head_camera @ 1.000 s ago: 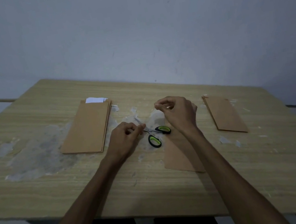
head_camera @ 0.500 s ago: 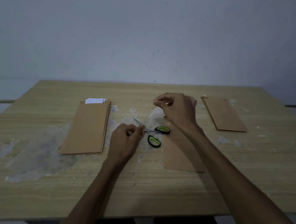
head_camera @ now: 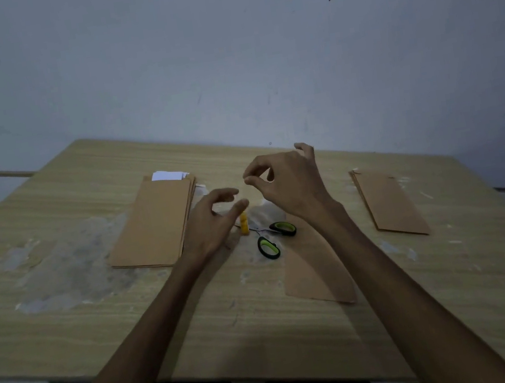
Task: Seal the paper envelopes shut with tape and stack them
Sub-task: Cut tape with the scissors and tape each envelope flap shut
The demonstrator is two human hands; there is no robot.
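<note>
My right hand [head_camera: 286, 183] hovers above the table middle. Its thumb and forefinger pinch what looks like a clear strip of tape, too faint to make out, and the other fingers are raised. My left hand [head_camera: 213, 220] floats just left of it with fingers spread, holding nothing. A small yellow tape holder [head_camera: 244, 223] stands on the table beside its thumb. One brown envelope [head_camera: 309, 274] lies partly under my right forearm. A stack of brown envelopes [head_camera: 154, 222] with white paper sticking out lies at the left, and a thinner stack [head_camera: 390, 200] at the right.
Black and green scissors [head_camera: 271, 237] lie on the wooden table [head_camera: 67, 317] between the hands and the middle envelope. Whitish residue patches mark the table's left side. A grey wall stands close behind the far edge.
My left hand has opened and let go of the small yellow holder, which now stands on the table. My right hand has risen slightly, still pinched.
</note>
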